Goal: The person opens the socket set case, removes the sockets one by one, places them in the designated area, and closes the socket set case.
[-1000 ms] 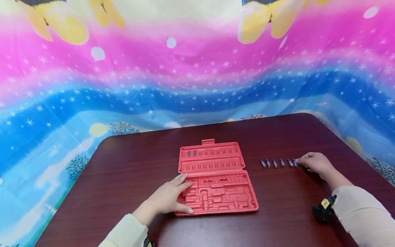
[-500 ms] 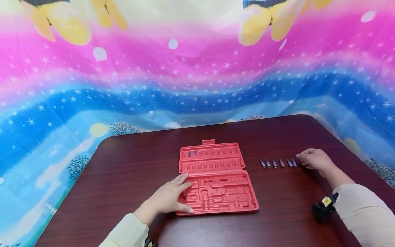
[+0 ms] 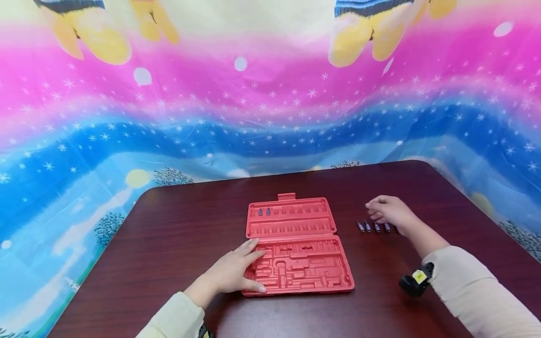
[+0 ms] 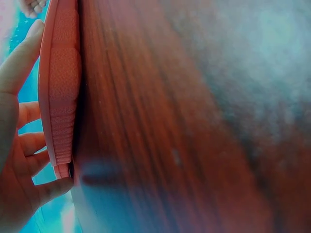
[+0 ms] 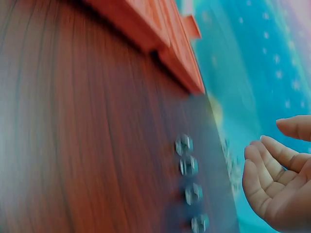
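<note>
A red plastic tool case (image 3: pixel 313 290) lies opened flat on the table, its moulded slots facing up. Two small dark screwdriver bits (image 3: pixel 268 211) sit in the lid's upper left slots. My left hand (image 3: pixel 230 271) rests on the case's left side, fingers spread and thumb at the front corner; the left wrist view shows this case's side wall (image 4: pixel 63 87) along the fingers. To the right, several metal bits (image 3: pixel 377 227) stand in a row. Over that row hovers my right hand (image 3: pixel 390 212), loosely bent, with thumb and fingertips apart and nothing between them; it hides the row's right end.
The dark red wooden table (image 3: pixel 190 225) has rounded far corners. Behind it hangs a colourful cloth (image 3: pixel 270 117) with snowflakes. A small black wrist camera (image 3: pixel 416 280) is strapped at the right sleeve.
My right hand has come away from the right end of the bit row and moved left and slightly up, over the row. The left hand has stayed on the case.
</note>
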Available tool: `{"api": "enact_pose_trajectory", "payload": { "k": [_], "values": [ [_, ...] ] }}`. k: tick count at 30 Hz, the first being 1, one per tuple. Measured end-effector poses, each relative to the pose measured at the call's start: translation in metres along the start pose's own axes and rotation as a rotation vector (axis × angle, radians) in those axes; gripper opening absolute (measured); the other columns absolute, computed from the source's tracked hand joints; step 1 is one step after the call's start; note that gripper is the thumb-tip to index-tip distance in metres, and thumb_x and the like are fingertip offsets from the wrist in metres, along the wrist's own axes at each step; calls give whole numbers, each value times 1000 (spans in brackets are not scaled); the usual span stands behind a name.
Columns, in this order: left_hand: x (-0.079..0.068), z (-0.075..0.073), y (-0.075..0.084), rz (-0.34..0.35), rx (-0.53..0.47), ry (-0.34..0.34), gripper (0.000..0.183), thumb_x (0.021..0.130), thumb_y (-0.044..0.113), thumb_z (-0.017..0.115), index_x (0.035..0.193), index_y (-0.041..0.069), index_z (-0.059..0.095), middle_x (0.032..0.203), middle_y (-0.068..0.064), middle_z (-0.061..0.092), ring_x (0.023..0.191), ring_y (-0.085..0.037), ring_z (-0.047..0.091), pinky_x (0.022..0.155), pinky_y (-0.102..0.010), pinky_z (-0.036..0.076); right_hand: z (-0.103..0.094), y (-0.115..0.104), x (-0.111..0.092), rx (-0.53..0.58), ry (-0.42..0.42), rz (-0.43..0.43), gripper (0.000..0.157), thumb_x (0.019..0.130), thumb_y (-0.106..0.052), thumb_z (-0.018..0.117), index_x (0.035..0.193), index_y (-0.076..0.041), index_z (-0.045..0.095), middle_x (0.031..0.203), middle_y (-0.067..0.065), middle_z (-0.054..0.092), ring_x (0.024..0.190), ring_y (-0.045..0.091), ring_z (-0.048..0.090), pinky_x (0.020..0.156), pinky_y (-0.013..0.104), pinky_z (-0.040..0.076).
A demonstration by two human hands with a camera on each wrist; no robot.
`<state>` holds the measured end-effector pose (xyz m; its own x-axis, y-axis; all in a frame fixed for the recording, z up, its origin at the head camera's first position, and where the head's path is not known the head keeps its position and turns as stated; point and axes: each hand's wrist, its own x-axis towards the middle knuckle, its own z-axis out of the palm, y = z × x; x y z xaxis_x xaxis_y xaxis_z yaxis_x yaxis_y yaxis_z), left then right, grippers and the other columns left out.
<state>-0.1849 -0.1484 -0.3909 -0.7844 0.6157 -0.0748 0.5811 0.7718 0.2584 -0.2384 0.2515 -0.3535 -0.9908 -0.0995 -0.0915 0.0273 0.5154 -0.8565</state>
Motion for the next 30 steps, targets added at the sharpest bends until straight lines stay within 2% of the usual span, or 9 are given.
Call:
{"api": "enact_pose_trajectory", "payload": {
  "k": [7,15,20,30],
  "values": [
    [1,1,-1,4,0,5,88,62,69,53,129,13,42,139,-11,23,127,-23,18,91,-47,31,42,-24,18,139,-80,-91,42,87,-28,50,104,11,48,94,24,55,81,30,56,70,36,47],
    [1,1,1,-8,-2,-7,89,62,70,52,130,15,41,140,-9,23,128,-22,17,91,-48,31,86,-53,37,187,-137,-44,29,87,-16,49,101,9,50,86,15,54,74,21,53,73,39,45],
    [2,1,1,-9,6,-5,88,62,70,52,130,15,41,140,-9,23,128,-22,17,91,-47,30,110,-63,51,186,-152,-41,26,87,-14,48,99,9,51,81,12,55,76,22,55,70,38,46],
    [3,0,3,-8,33,-29,87,63,68,53,130,15,41,139,-10,23,127,-23,17,91,-46,31,150,-77,87,193,-199,-1,26,88,-14,47,101,7,53,91,19,56,84,27,56,71,36,47]
  ]
}}
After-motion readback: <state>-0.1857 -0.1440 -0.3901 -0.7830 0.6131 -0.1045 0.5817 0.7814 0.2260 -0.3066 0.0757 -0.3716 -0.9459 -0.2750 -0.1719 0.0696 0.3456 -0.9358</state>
